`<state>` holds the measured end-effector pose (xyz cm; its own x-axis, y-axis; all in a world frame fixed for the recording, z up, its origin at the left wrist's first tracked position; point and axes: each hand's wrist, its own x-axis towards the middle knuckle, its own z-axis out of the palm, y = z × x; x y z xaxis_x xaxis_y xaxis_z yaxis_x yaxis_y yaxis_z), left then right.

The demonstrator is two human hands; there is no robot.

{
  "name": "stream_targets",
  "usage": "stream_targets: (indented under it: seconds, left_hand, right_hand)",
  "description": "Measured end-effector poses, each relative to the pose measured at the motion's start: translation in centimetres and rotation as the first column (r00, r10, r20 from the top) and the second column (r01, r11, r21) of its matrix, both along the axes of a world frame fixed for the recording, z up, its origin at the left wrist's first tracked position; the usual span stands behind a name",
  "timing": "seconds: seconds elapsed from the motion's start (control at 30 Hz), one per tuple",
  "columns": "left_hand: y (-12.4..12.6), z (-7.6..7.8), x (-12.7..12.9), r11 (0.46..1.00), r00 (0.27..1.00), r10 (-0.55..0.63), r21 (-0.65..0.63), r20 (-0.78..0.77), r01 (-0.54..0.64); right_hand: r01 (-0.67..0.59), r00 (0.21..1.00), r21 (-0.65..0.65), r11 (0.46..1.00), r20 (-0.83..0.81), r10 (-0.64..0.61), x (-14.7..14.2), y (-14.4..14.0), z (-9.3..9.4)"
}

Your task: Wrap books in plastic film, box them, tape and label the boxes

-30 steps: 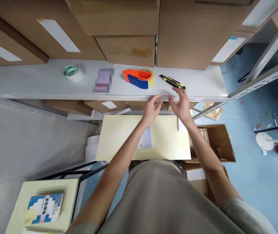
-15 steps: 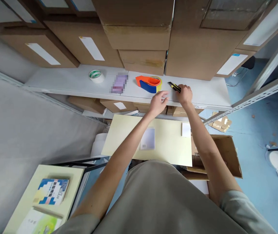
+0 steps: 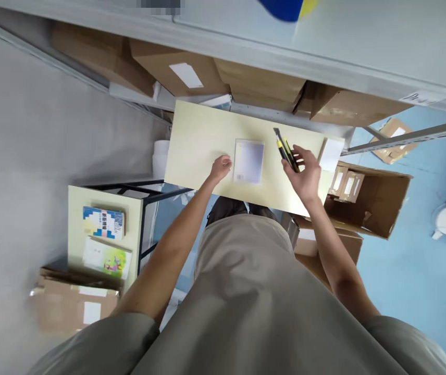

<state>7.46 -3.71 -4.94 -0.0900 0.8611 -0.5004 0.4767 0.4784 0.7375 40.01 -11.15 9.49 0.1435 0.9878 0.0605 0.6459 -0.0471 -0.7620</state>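
My right hand (image 3: 305,174) grips a black and yellow utility knife (image 3: 286,150) above the right half of the pale yellow table (image 3: 199,135). The knife's tip points away from me and slightly left. Flat on the table, left of the knife, lies a thin booklet (image 3: 248,161) with a pale violet cover and a small barcode. Just past the booklet's left edge is my left hand (image 3: 221,167), its fingers loosely bent and nothing visible in them. A white stack of paper or pads (image 3: 330,154) rests at the table's right end.
A grey metal shelf (image 3: 223,39) crosses above the table's far side, with cardboard boxes (image 3: 262,83) below it. An open carton (image 3: 379,203) stands at the right. On the left, a side table (image 3: 76,208) holds books (image 3: 103,223); another carton (image 3: 66,307) sits nearby.
My view has tilted down. The utility knife has come off the shelf in my right hand and is now over the table. My left hand has moved down from the shelf edge to beside the booklet.
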Motion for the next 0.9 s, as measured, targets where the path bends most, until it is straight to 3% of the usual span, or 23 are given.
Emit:
stream_targets:
  seconds: [0.1, 0.2, 0.3, 0.4, 0.5, 0.6, 0.67, 0.9]
  left_hand:
    - [-0.6, -1.6, 1.0, 0.992, 0.998, 0.062, -0.111, -0.012, -0.063]
    - [-0.8, -2.3, 2.6, 0.994, 0.996, 0.075, -0.074, -0.042, -0.078]
    - [-1.0, -2.5, 2.7, 0.996, 0.999, -0.03, -0.079, -0.019, 0.028]
    - [-0.3, -2.1, 0.8, 0.984, 0.983, -0.179, -0.003, -0.048, 0.179]
    - [1.3, -1.5, -1.7, 0.927, 0.937, -0.329, 0.147, -0.12, 0.345]
    - [3.5, -1.0, -3.5, 0.825, 0.856, -0.495, 0.23, -0.148, 0.516]
    - [4.8, -1.0, -4.2, 0.775, 0.807, -0.576, 0.23, -0.129, 0.589]
    - [6.4, -1.5, -5.6, 0.684, 0.709, -0.699, 0.198, -0.098, 0.702]
  right_hand:
    - [0.063, 0.992, -0.164, 0.984, -0.1, -0.08, -2.0, -2.0, -2.8]
    - [0.127, 0.979, -0.258, 0.958, -0.123, -0.162, -3.8, -2.8, -4.9]
    - [0.14, 0.975, -0.327, 0.935, -0.118, -0.188, -6.2, -2.6, -6.7]
    - [0.094, 0.981, -0.405, 0.909, -0.115, -0.153, -9.2, -1.4, -8.6]
    - [0.059, 0.993, -0.462, 0.885, -0.067, -0.101, -12.3, 0.5, -10.5]
    - [0.043, 0.999, -0.505, 0.862, 0.008, -0.045, -15.0, 2.8, -11.9]
    - [0.043, 0.999, -0.533, 0.845, 0.051, -0.018, -16.5, 4.2, -12.8]
    - [0.075, 0.996, -0.562, 0.824, 0.079, -0.037, -19.5, 6.5, -14.6]
